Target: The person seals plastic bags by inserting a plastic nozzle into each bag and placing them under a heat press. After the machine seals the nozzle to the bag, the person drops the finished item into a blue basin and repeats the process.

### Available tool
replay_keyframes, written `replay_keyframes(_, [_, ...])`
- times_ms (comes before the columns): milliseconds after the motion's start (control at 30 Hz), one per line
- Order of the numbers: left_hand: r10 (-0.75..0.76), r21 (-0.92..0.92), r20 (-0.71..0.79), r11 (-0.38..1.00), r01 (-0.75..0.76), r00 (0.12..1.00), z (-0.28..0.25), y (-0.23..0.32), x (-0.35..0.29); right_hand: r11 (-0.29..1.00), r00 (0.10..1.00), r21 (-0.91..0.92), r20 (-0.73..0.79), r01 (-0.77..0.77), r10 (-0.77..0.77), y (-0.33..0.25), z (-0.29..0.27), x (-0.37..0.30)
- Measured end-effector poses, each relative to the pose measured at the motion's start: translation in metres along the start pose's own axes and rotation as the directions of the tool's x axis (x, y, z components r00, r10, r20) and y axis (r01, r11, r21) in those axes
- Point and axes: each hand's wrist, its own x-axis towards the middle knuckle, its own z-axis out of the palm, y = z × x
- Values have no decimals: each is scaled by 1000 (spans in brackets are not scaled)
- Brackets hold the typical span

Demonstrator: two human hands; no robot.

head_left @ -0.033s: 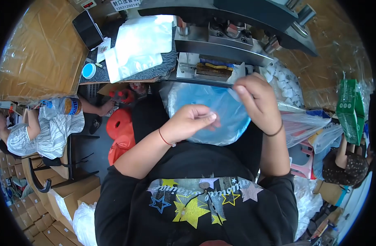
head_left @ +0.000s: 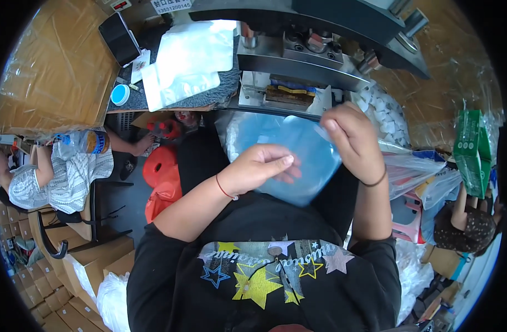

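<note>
Head view: left hand [head_left: 259, 166] fingers curled, pinching near edge of blue plastic bag [head_left: 298, 160]. Right hand [head_left: 350, 138] pinching bag's upper right corner. Bag stretched between both hands, over lap, long axis running left-low to right-high. Right hand nearer grey sealing machine [head_left: 303, 61], just beyond bag's top edge. Stack of clear pouches [head_left: 190, 61] on table [head_left: 134, 99], beyond left hand. Green packet [head_left: 469, 149] well right of right hand.

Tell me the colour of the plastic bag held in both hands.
Translucent light blue bag, seen in the head view, the only one.
</note>
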Motion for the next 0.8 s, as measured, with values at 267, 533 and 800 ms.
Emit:
replay_keyframes(267, [59,-26,70,998,-58,996,14,-15,16,952,965,163,-12,-258,263,-3,-10,-12])
replay_keyframes(533, [-168,-164,190,966,201,967,16,-17,14,983,978,-97,121,-157,168,19,-20,-17])
replay_keyframes(800, [-15,-210,3,978,15,1000,-33,7,47,819,937,-475,-31,-321,349,119,-33,-46])
